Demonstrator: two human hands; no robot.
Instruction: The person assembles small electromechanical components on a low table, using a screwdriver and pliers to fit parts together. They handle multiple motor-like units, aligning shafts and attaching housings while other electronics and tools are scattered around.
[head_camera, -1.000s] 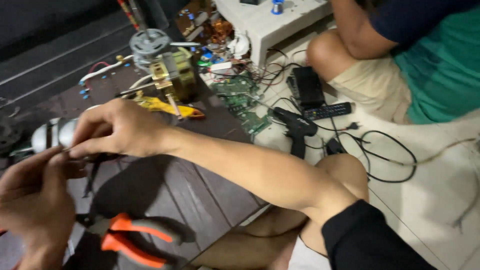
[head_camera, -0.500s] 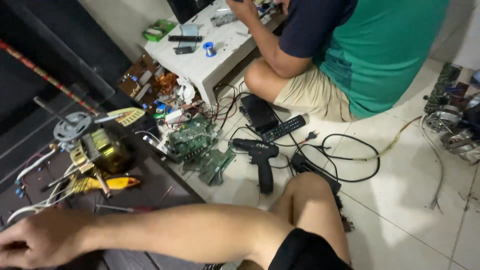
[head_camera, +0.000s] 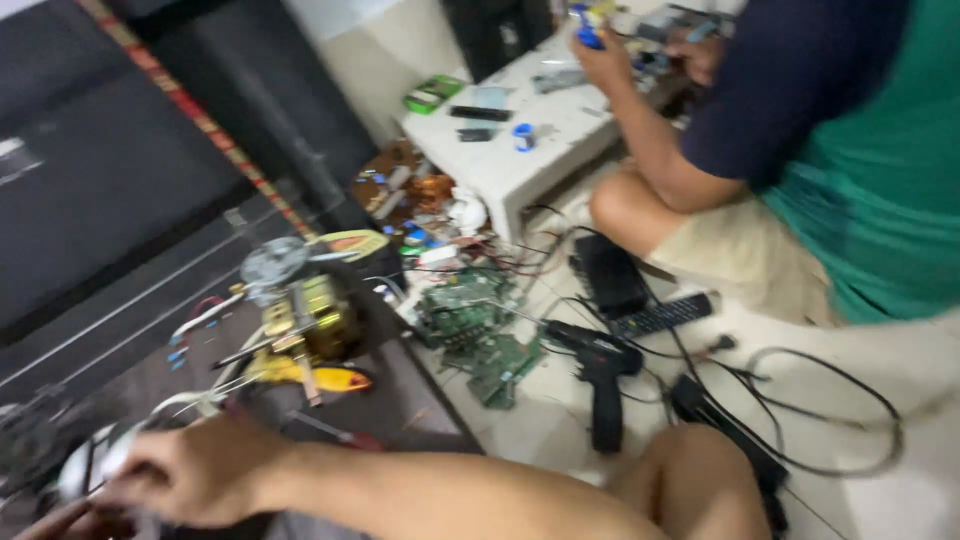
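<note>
Fingers of my right hand (head_camera: 195, 470) curl down over a pale rounded part (head_camera: 85, 470) at the bottom left corner of the head view, knuckles up, tips pressed together on something thin; motion blur hides exactly what they pinch. My left hand (head_camera: 70, 522) barely shows at the lower edge, just beside the right, and I cannot tell whether it grips or only steadies. The part sits on the dark mat (head_camera: 400, 400), touching both hands.

To do this well, I judge that I should keep the left hand bracing the part against the mat, work with fingertips only, and keep my forearm clear of the loose wires and the yellow-handled tool (head_camera: 315, 377) lying near my wrist. The motor core with copper windings (head_camera: 315, 315) stands a little further out, well within a careless elbow's sweep.

Containers are few. A green flat box (head_camera: 432, 95) rests on the corner of the white low table (head_camera: 520, 170); I cannot see inside it. Green circuit boards (head_camera: 480, 335) lie bare on the floor beside a black glue gun (head_camera: 603, 375). Another person sits at the table, that person's hand (head_camera: 600, 55) raised over it.
</note>
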